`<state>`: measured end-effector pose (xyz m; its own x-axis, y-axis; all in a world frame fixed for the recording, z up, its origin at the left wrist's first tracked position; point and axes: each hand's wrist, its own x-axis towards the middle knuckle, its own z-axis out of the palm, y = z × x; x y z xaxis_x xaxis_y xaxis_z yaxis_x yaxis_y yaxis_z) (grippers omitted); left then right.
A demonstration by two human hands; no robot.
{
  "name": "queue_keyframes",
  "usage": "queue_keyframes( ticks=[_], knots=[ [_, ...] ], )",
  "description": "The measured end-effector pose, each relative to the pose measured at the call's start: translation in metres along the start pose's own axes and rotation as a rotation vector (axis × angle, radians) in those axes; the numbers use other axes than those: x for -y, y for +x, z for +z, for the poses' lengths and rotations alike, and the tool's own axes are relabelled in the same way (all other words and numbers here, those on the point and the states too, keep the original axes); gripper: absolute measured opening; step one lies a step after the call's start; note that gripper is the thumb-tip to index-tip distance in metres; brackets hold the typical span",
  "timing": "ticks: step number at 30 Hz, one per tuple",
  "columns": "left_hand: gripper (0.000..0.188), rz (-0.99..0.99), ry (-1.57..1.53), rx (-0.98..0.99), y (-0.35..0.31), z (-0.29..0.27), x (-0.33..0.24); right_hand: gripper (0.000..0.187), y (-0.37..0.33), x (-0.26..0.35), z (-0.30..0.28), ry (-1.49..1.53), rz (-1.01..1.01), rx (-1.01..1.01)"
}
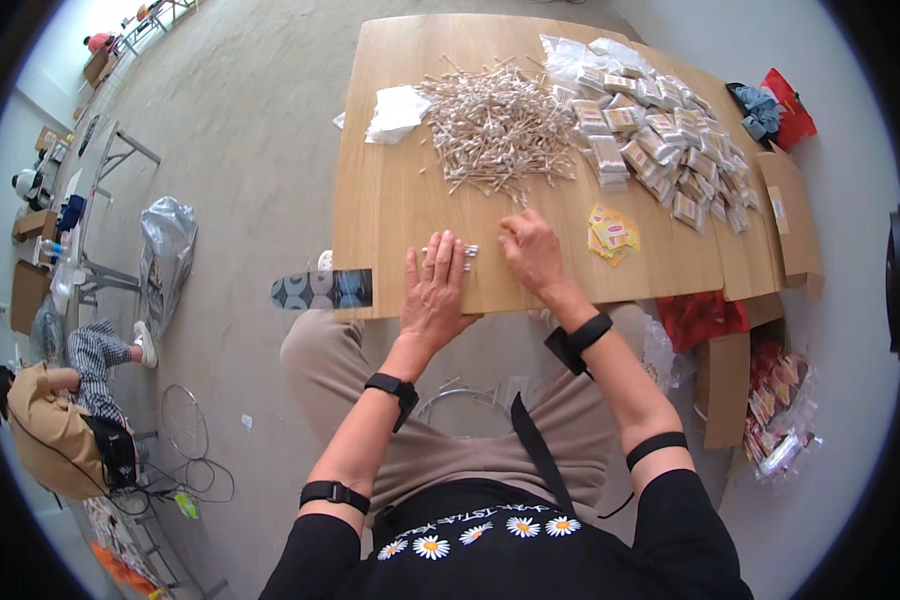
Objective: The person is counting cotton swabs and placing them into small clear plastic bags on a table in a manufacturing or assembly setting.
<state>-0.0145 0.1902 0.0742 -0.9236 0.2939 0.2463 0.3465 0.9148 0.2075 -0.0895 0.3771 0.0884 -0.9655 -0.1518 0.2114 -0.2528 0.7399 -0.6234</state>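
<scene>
A small bundle of cotton swabs (448, 252) lies flat near the near edge of the wooden table (390, 210), their tips showing just beyond the fingers. The left hand (432, 290) rests palm down on this bundle, fingers stretched flat and close together, pressing it to the tabletop rather than closing around it. Just to its right, the right hand (532, 252) sits with fingers curled down onto the wood, fingertips close to the bundle's right end; whether it pinches any swab cannot be told.

Farther away, in the middle of the table, spreads a large loose heap of cotton swabs (495, 125). Left of the heap lies a crumpled white tissue or bag (395, 112). To the right of the heap, a broad pile of small clear packets (660, 130) filled with swabs runs toward the far right edge. Near the right hand, a few yellow printed labels (612, 235) lie on the wood.

An open cardboard box (790, 215) leans at the table's right side. Both wrists wear black bands. At the far left of the room, another person (55, 420) sits on the floor.
</scene>
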Motion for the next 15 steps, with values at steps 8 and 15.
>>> queue_keyframes(
  ticks=[8,15],
  knots=[
    [0.129,-0.038,-0.129,0.085,-0.005,-0.031,0.003,0.014,-0.016,0.021,0.024,0.07,0.037,-0.075],
    [0.116,-0.082,-0.14,0.044,-0.04,-0.039,0.015,0.008,-0.023,0.023,0.026,0.138,0.067,-0.095]
  ],
)
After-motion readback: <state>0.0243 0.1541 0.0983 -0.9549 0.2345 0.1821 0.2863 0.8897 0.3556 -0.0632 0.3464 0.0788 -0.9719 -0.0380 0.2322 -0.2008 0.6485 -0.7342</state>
